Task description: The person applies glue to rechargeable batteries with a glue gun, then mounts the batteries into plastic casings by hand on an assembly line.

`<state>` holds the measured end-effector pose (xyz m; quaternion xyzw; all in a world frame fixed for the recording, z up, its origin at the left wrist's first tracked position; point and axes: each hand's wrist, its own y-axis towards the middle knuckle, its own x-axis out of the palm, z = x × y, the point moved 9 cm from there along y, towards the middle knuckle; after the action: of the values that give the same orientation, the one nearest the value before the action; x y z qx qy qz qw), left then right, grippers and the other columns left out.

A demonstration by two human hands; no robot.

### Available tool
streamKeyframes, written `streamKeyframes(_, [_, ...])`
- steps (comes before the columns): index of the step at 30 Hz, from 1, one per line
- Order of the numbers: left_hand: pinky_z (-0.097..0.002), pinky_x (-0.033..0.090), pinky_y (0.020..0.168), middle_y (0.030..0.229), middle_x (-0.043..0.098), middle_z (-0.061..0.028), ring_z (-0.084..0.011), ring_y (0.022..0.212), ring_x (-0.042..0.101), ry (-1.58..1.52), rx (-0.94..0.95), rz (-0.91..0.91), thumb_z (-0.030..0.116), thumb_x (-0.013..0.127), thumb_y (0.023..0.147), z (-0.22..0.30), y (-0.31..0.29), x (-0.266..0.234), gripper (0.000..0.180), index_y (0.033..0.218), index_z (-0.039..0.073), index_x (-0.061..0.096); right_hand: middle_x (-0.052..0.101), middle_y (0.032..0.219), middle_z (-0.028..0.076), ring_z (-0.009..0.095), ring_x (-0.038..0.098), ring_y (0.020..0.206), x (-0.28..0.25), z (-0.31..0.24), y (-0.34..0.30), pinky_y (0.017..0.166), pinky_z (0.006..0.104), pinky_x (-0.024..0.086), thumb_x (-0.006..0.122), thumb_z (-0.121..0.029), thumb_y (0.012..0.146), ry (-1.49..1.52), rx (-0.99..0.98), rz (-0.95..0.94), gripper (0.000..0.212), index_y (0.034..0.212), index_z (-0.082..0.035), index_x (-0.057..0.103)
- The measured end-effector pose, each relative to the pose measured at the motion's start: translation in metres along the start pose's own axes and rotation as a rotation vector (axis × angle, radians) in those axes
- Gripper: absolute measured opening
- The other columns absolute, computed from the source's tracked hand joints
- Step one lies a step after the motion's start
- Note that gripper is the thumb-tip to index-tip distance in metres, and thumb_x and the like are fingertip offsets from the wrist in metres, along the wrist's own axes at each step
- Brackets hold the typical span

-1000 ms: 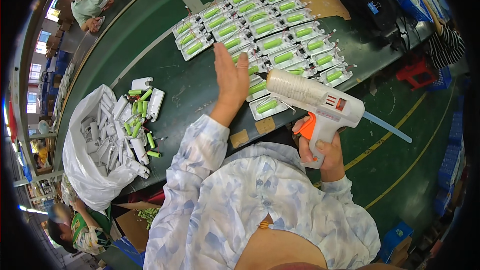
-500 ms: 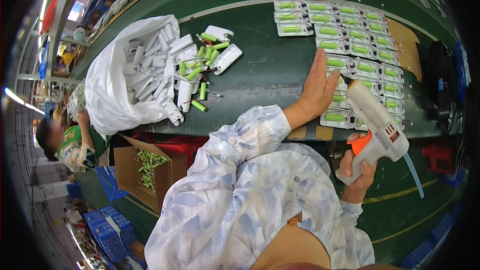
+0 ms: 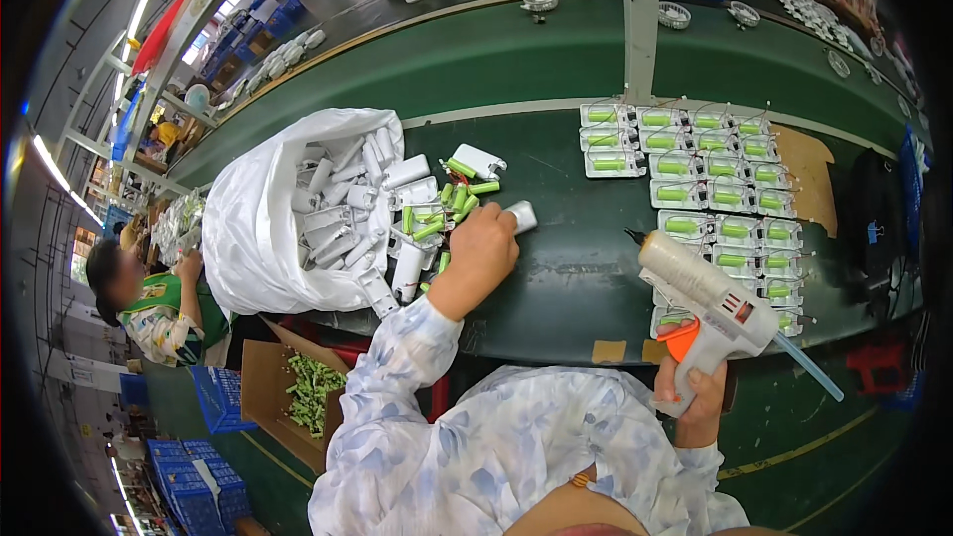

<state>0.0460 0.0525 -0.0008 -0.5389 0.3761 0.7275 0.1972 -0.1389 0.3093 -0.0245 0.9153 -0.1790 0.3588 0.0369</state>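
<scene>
My left hand (image 3: 480,258) is at the loose pile on the left of the bench. Its fingers are closed on a white plastic casing (image 3: 523,215), whose far end sticks out past them. Beside it lie green battery cells (image 3: 463,201) with thin wires and more white casings (image 3: 406,172). In my right hand (image 3: 701,399) is a white hot glue gun (image 3: 730,313) with an orange trigger, its dark nozzle toward the left and a bluish glue stick out of its rear. Behind the gun stand rows of casings fitted with green cells (image 3: 732,197).
A white sack (image 3: 253,218) of casings stands on the dark green bench (image 3: 556,278). Below it is a cardboard box (image 3: 263,387) of green pieces. A person in a green vest (image 3: 164,303) is at left; others work beyond the white post (image 3: 640,30).
My left hand has left the rows of fitted casings and reached across to the loose pile, taking hold of a casing. The glue gun has shifted slightly left, and the view has tilted up.
</scene>
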Motion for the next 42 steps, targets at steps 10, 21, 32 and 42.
streamKeyframes(10, [-0.0401,0.054,0.087,0.127,0.057,-0.0183,-0.0353,0.109,0.062,-0.405,0.593,-0.153,0.008,0.057,0.083,0.083,0.004,0.014,0.008,0.087,0.001,0.058,0.052,0.128,0.03,0.016,0.052,0.049,-0.006,-0.003,0.007,0.044,0.0282,0.046,0.067,-0.028,0.083,-0.073,-0.031,0.049,0.07,0.134,0.009,0.035])
streamKeyframes(21, [-0.0411,0.052,0.089,0.111,0.065,-0.0176,-0.0375,0.101,0.064,-0.016,-0.23,0.023,-0.002,0.063,0.075,-0.166,-0.017,-0.074,0.041,0.116,0.004,0.065,0.048,0.135,0.03,0.014,0.05,0.05,-0.002,0.004,0.009,0.046,0.0283,0.047,0.061,-0.02,0.089,-0.017,-0.021,-0.079,0.066,0.141,0.005,0.029])
streamKeyframes(32, [-0.0401,0.039,0.11,0.142,0.05,-0.022,-0.0377,0.128,0.049,-0.109,-0.164,-0.567,0.027,0.083,0.071,-0.206,0.037,-0.007,0.092,0.149,0.007,0.039,0.048,0.133,0.034,0.018,0.057,0.051,0.016,0.011,0.018,0.046,0.0294,0.049,0.066,-0.022,0.084,-0.085,0.032,0.007,0.069,0.136,0.009,0.033])
streamKeyframes(42, [-0.0428,0.052,0.09,0.106,0.066,-0.0234,-0.0401,0.098,0.065,0.102,-0.188,-0.488,0.03,0.078,0.067,-0.215,0.042,0.003,0.054,0.112,0.003,0.066,0.05,0.132,0.035,0.018,0.057,0.051,0.013,0.011,0.023,0.046,0.0294,0.047,0.067,-0.023,0.082,-0.11,0.052,0.024,0.071,0.137,0.009,0.035])
